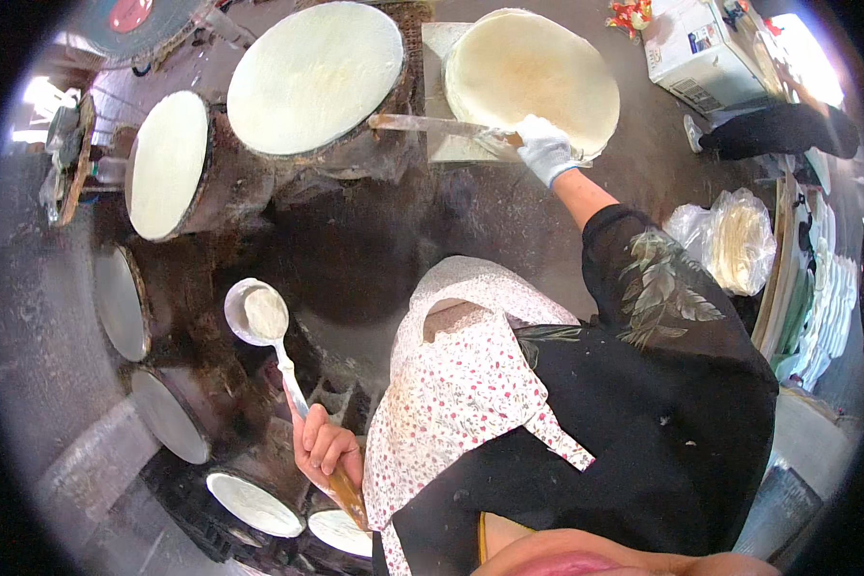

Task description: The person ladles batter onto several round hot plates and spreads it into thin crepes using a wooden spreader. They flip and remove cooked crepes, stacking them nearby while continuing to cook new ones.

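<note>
My left hand is closed around the wooden handle of a metal ladle with pale batter in its bowl, low on the left. My right hand, in a white glove, grips a long flat spatula by its wooden end over a stack of round thin flatbreads on a pale board. The spatula's blade reaches left toward the rim of a round griddle covered in white batter.
Round griddles curve round me, some batter-covered, others bare grey. At the right are bagged flatbreads, folded cloths and a white box, with a person's dark-clothed leg below it. A floral apron covers my front.
</note>
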Demonstrator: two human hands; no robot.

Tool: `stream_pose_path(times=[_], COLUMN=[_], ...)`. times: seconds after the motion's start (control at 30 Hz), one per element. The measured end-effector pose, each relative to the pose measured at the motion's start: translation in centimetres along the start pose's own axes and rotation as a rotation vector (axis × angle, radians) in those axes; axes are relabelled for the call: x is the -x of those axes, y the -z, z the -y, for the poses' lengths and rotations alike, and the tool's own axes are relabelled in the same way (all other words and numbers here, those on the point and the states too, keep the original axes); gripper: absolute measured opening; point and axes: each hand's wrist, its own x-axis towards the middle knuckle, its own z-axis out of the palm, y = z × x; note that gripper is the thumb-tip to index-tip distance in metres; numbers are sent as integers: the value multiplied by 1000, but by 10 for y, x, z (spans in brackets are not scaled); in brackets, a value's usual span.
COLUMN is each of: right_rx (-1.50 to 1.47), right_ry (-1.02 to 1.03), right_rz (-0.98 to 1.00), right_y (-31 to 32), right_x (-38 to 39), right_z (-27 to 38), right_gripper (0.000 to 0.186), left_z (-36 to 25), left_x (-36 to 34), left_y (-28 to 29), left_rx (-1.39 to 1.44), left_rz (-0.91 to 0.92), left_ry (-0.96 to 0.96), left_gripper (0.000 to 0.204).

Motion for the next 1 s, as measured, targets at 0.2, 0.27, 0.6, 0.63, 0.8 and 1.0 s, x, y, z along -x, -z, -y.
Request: stream_pose_path(times=[0.2,0.27,0.6,0.63,0.8,1.0], right_rx=[-233,-296,-909,-899,-620,-133], right_ry=[145,328,1725,1738,1677,1697], right_rz=[98,351,1149,1251,1842,1732], right_y=[19,14,37,39,12,-19], right_x=[6,17,129,144,205,274], right_z=[52,115,435,446,469,513], right_gripper=[42,48,76,65,54,49], left_z=[6,9,118,127,101,109], left_x=[23,39,162,175,179,82], left_y=[55,78,298,322,476,590], left_rx=[44,91,215,119,-22,-335], left_rz=[72,145,-294,-488,-1592,-1830], left_ry=[-154,-225,-1256,-1365,-1480,-1158], left_gripper=[59,56,55,56,48,47])
